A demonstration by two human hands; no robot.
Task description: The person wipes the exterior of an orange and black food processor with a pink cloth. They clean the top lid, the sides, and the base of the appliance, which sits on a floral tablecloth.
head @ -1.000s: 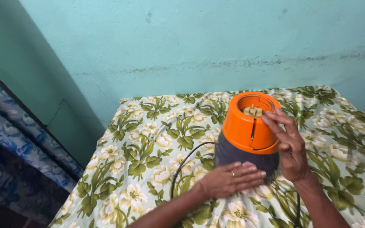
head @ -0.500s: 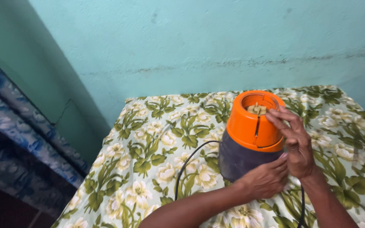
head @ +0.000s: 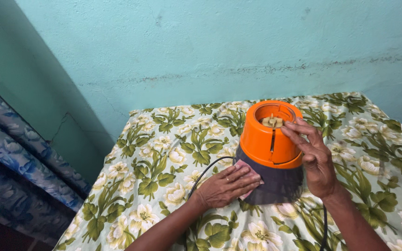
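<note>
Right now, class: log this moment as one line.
left hand: presses pink cloth on mixer base | right hand: steadies orange top | cord: on floral sheet
</note>
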